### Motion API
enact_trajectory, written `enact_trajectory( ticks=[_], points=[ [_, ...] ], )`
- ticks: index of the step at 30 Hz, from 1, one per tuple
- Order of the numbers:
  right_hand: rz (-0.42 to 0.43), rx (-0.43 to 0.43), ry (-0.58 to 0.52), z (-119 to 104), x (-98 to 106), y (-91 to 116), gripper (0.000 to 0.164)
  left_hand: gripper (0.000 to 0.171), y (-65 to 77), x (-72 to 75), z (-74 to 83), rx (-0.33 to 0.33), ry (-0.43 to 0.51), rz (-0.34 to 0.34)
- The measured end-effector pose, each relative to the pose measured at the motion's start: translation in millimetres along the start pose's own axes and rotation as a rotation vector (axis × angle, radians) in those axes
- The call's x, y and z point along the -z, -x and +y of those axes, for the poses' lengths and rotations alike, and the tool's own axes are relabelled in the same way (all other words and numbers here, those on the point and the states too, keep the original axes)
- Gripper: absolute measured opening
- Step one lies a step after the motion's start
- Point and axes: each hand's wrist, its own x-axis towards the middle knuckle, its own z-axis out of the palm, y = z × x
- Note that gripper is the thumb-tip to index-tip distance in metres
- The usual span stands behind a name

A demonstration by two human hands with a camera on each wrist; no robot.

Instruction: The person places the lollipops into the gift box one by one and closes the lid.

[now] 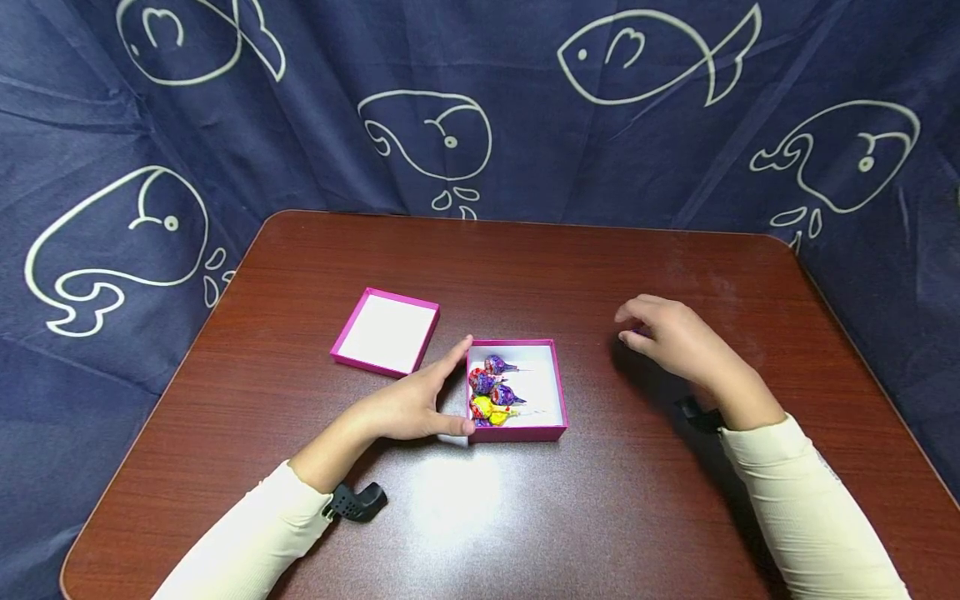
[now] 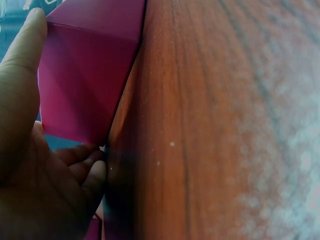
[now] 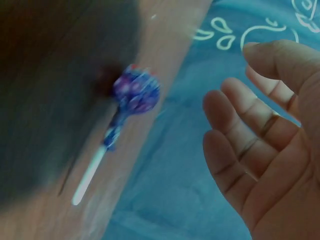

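In the head view, a pink box [image 1: 557,433] with a white inside stands on the table, holding several wrapped lollipops [image 1: 504,395], purple and yellow. My left hand [image 1: 408,408] rests against the box's left side, thumb and index finger spread toward its two left corners. The left wrist view shows the outstretched thumb and other fingers along the pink wall [image 2: 85,80]. Off to the right, my right hand [image 1: 675,337] hovers over the table with loosely bent fingers. Beside it in the right wrist view lies a purple-wrapped lollipop [image 3: 137,91] with a white stick, apart from the fingers.
A shallow pink lid [image 1: 386,333], white side up, lies behind and left of the box. Dark straps with black mounts [image 1: 358,502] sit at the wrists. The brown wooden table [image 1: 600,517] meets a blue curtain [image 1: 525,50] with fish and whale drawings.
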Motion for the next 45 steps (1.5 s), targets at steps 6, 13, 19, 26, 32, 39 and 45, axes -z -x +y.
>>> enact_trajectory(
  ticks=[6,13,19,26,32,39,45],
  points=[
    [-0.024,-0.062,-0.009,16,-1,8,0.018,0.116,-0.1,0.3,0.2,-0.005,0.002,-0.002],
    [-0.108,-0.122,-0.026,31,-3,15,0.021,0.116,-0.1,0.8,0.2,0.000,0.000,-0.005],
    [-0.166,-0.152,-0.033,34,-7,14,0.019,0.116,-0.6,0.9,-0.8,-0.003,-0.002,-0.006],
    [-0.167,-0.145,-0.042,35,-10,12,0.013,0.116,0.3,0.8,-0.6,-0.002,-0.001,-0.004],
    [-0.142,-0.140,-0.048,32,-10,11,0.012,0.116,0.5,0.8,-1.2,-0.002,-0.002,-0.005],
    [-0.061,-0.062,-0.073,17,-6,3,0.012,0.116,0.8,0.7,-0.6,0.003,0.002,-0.005],
    [-0.042,-0.006,-0.073,-1,-1,-7,0.013,0.116,0.4,0.3,-0.6,0.002,0.004,-0.004]
  ],
)
